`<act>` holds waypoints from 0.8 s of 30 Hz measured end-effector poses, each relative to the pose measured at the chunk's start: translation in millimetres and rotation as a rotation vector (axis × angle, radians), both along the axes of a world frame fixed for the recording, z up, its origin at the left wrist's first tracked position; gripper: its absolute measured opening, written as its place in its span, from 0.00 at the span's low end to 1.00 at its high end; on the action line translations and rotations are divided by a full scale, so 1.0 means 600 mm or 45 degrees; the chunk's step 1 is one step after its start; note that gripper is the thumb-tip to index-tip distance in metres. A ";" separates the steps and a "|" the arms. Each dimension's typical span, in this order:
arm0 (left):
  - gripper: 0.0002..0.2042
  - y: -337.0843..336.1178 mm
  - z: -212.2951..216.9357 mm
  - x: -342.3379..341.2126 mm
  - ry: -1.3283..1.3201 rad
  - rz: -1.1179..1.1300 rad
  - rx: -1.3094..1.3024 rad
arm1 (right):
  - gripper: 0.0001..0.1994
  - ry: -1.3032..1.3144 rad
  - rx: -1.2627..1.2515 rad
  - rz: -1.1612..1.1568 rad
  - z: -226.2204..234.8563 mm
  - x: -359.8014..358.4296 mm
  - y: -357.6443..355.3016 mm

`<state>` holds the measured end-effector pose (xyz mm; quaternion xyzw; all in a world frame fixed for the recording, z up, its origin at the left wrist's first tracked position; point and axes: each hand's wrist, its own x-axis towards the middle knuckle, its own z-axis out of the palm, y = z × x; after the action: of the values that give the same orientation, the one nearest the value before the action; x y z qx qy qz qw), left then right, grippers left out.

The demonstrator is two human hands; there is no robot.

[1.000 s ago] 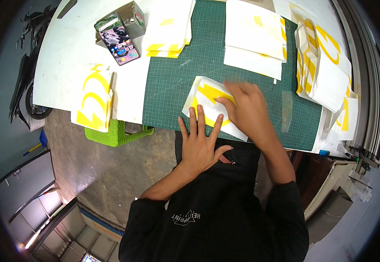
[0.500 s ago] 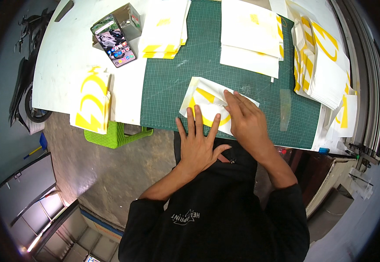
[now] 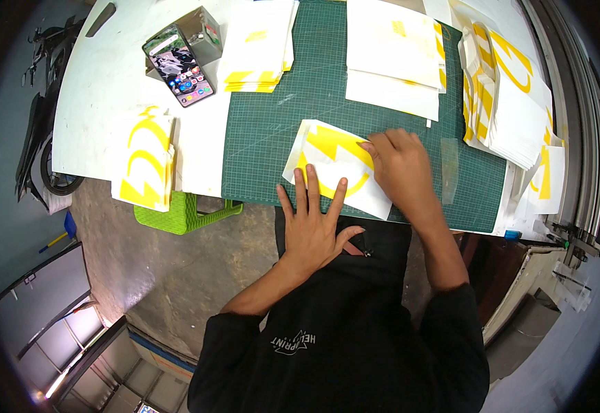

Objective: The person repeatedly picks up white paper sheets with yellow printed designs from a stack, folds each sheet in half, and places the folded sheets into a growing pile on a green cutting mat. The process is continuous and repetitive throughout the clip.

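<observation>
A white sheet with a yellow curved sticker shape (image 3: 327, 155) lies on the green cutting mat (image 3: 272, 131) near the table's front edge. My left hand (image 3: 314, 224) lies flat with fingers spread, its fingertips pressing the sheet's near edge. My right hand (image 3: 400, 168) rests palm down on the sheet's right half, fingers curled at the yellow shape. Whether it pinches anything is hidden.
Stacks of white and yellow sticker sheets sit at the back (image 3: 393, 58), back left (image 3: 255, 48), right (image 3: 510, 103) and on the white table's left (image 3: 145, 162). A phone (image 3: 176, 65) leans on a small metal box (image 3: 200, 31). A green plastic stool (image 3: 186, 213) stands below the table edge.
My right hand has slid a little leftward and nearer over the sheet. My left hand has stayed pressed on the near edge.
</observation>
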<state>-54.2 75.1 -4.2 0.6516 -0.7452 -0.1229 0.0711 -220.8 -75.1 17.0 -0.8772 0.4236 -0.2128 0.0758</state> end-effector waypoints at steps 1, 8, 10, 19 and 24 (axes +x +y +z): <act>0.46 0.000 0.000 0.000 0.001 -0.004 0.004 | 0.06 0.020 -0.049 0.003 0.000 0.009 0.001; 0.45 -0.002 -0.002 0.002 0.016 -0.016 0.015 | 0.05 -0.202 -0.010 0.010 -0.024 0.083 -0.007; 0.45 -0.001 -0.001 0.001 0.012 -0.004 0.003 | 0.05 -0.294 0.103 -0.014 -0.031 0.090 -0.016; 0.44 0.000 -0.007 0.003 0.071 -0.011 0.004 | 0.04 -0.368 0.183 -0.064 -0.046 0.094 -0.028; 0.44 0.001 -0.009 0.004 0.075 -0.015 0.007 | 0.03 -0.392 0.079 -0.072 -0.052 0.098 -0.022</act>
<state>-51.9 75.8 -9.6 0.6434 -0.7463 -0.1447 0.0905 -162.0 -88.4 -14.1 -0.8192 0.4380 -0.3334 0.1609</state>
